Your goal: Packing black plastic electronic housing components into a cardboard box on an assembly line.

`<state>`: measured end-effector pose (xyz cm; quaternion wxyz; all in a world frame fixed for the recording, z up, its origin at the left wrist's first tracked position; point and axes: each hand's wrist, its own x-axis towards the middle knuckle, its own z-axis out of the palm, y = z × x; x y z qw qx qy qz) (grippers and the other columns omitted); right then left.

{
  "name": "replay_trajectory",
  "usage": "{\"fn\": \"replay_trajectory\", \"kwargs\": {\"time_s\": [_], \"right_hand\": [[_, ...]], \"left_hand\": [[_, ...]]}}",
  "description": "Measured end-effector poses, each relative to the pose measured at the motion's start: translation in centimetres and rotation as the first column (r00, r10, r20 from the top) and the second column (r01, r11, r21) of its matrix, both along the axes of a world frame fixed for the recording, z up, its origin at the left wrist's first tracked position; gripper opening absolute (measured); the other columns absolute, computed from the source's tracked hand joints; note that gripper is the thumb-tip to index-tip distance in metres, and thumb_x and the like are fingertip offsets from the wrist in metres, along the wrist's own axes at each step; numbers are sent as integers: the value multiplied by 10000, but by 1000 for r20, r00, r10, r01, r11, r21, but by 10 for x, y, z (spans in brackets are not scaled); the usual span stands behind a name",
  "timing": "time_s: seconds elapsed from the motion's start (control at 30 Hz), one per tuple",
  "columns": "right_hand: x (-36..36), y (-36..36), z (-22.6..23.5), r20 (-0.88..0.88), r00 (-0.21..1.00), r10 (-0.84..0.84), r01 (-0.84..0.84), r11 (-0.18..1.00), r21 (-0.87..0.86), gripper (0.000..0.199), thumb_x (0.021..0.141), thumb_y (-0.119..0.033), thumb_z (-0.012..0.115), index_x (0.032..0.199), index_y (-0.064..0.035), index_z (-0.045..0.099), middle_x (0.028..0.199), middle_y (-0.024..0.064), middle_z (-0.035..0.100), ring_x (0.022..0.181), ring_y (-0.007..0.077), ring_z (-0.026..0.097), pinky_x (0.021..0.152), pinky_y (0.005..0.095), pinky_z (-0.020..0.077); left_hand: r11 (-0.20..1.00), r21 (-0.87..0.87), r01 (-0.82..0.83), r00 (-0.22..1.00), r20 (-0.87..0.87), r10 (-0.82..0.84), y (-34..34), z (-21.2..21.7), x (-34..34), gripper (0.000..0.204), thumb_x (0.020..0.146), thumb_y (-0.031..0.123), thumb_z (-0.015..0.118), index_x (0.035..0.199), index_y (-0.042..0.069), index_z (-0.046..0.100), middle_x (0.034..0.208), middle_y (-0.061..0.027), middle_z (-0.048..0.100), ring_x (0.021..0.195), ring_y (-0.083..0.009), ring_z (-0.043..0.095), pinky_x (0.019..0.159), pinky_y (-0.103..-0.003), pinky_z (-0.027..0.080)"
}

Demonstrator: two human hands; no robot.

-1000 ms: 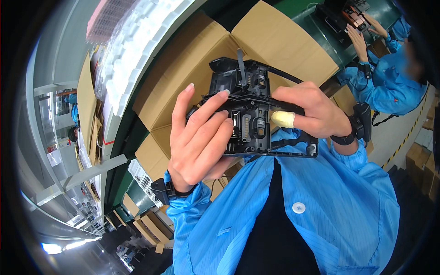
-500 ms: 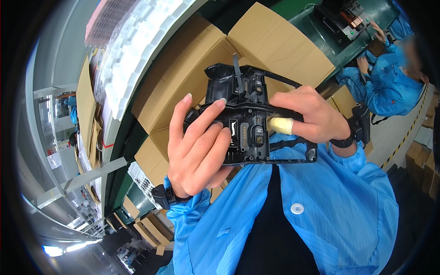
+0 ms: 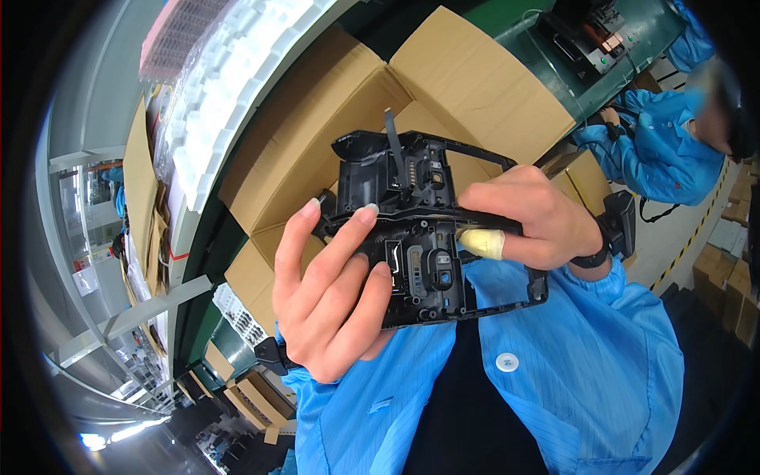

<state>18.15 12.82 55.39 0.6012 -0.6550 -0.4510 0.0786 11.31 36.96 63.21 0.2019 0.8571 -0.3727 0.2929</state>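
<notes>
Two black plastic housings (image 3: pixel 440 305) with looped frames on their right are held close together, one beyond the other, their inner sides facing up. Across the left part of the nearer one lie the fingers of my left hand (image 3: pixel 328 305), its thumb mostly hidden below. My right hand (image 3: pixel 546 218) is closed on the inner frame bars where the two pieces meet. A yellow wrap (image 3: pixel 483 243) covers one of its fingers. From the farther housing (image 3: pixel 368 178) a thin grey strip (image 3: pixel 393 138) sticks up. I cannot tell whether the housings are joined.
Beyond the housings stands an open cardboard box (image 3: pixel 475 67) with its flaps spread. White plastic trays (image 3: pixel 229 95) line a shelf on the left. At the upper right, a co-worker in a blue coat (image 3: pixel 669 150) sits by a green bench (image 3: pixel 546 75) carrying a black machine (image 3: pixel 586 36).
Both hands and the housings have shifted slightly nearer and left, and the nearer housing shows more of its inside. The co-worker's hand has drawn back from the machine.
</notes>
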Motion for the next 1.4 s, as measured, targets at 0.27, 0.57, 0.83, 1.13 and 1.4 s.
{"fn": "replay_trajectory", "kwargs": {"time_s": [0.27, 0.57, 0.83, 1.13, 1.4], "right_hand": [[1, 2, 3, -18, 1000, 18, -18, 1000, -9, 223, 849, -109, 687, 991, 42, 604, 659, 164, 525, 583, 364, 546, 536, 440, 404], [2, 2, 3, -16, 999, 29, -29, 1000, 2, 234, 838, -104, 685, 998, 46, 604, 666, 170, 536, 592, 372, 552, 539, 439, 406], [3, 1, 2, -8, 999, 37, -37, 999, 2, 262, 830, -109, 687, 1019, 52, 603, 681, 173, 545, 610, 375, 559, 550, 449, 410], [6, 3, -1, -101, 993, 54, -55, 998, -6, 241, 845, -135, 689, 994, 43, 625, 672, 177, 568, 597, 363, 570, 560, 431, 423], [10, 5, -12, -221, 972, 77, -88, 995, -38, 246, 872, -178, 688, 979, 39, 643, 694, 154, 595, 592, 313, 592, 559, 384, 435]], "left_hand": [[998, -35, 46, 998, 32, -45, 1, 0, 5, 237, 597, 72, 692, 783, -67, 648, 633, -151, 560, 872, -416, 748, 829, -618, 581], [994, -92, 65, 995, 87, -57, -2, -4, 8, 189, 632, 21, 699, 781, -82, 647, 630, -154, 557, 831, -417, 742, 723, -547, 623], [994, -93, 63, 994, 93, -55, -2, -4, 8, 191, 641, 38, 695, 781, -81, 644, 622, -150, 550, 822, -415, 741, 711, -545, 624], [999, -51, 5, 1000, 4, -5, -4, 1, 8, 335, 522, 141, 670, 770, -84, 654, 629, -166, 569, 813, -413, 740, 719, -526, 618], [998, 26, 60, 987, -152, -56, 9, -1, 10, 478, 526, 161, 780, 891, -120, 654, 723, -215, 645, 908, -475, 720, 810, -582, 586]]}}
